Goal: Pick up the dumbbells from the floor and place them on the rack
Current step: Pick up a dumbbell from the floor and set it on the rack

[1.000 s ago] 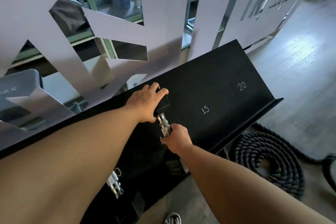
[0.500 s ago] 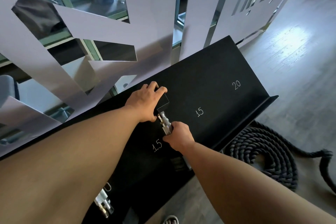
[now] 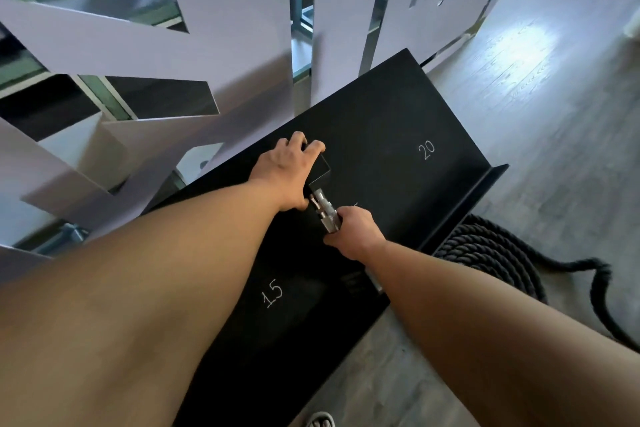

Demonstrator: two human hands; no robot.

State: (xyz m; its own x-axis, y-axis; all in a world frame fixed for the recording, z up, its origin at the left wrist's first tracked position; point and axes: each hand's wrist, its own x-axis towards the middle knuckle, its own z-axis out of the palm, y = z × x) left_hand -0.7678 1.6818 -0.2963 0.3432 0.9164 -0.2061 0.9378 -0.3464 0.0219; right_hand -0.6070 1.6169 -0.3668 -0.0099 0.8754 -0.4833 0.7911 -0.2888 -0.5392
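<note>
A black dumbbell (image 3: 320,172) with a knurled steel handle lies on the black sloped rack (image 3: 388,121), over a slot marked 15. My left hand (image 3: 285,168) wraps around its far square head. My right hand (image 3: 356,234) is closed around the steel handle near its lower end; the near head is hidden under my right forearm. White numbers 15 and 20 are painted on the rack's surface.
A coiled black battle rope (image 3: 485,253) lies on the grey wood floor right of the rack. A white panel wall (image 3: 225,28) with cut-out shapes stands right behind the rack. The toe of a shoe (image 3: 320,421) shows at the bottom edge.
Both hands have kept their hold on the dumbbell and slid it a little to the right along the rack, uncovering a 15 mark on the left. The second dumbbell at lower left has left the view.
</note>
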